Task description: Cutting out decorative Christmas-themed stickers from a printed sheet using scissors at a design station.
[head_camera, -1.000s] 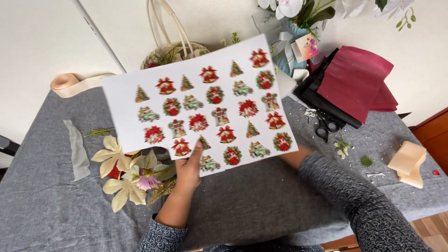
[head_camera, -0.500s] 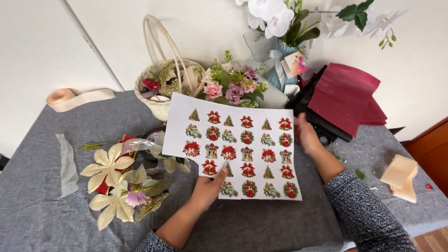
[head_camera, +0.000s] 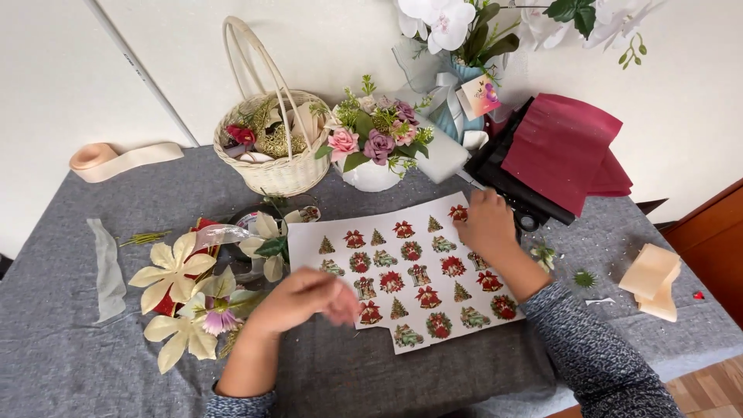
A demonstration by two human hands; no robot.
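Two bare hands worked over a white sticker sheet (head_camera: 410,275) that lay flat on the grey cloth of the table (head_camera: 93,364), its rows filled with small red, green and gold festive stickers. The right hand (head_camera: 486,224) rested palm down on the sheet's far right corner, fingers curled loosely and pressing the paper rather than gripping it. The left hand (head_camera: 306,298) sat at the sheet's near left edge, blurred, its fingers partly folded above the paper; whether it pinched anything could not be told. Just left of the sheet lay a bunch of cream artificial flowers (head_camera: 182,298) with a purple-centred bloom among them. Behind the sheet stood a woven basket (head_camera: 271,147) with a tall handle, holding trimmings, and beside it a white pot of pink and mauve roses (head_camera: 371,147). Folded dark red paper (head_camera: 569,151) rested on a black object at the far right. A roll of peach ribbon (head_camera: 101,159) lay at the far left edge, well apart from the hands, and a cream folded piece (head_camera: 654,280) sat near the right edge.
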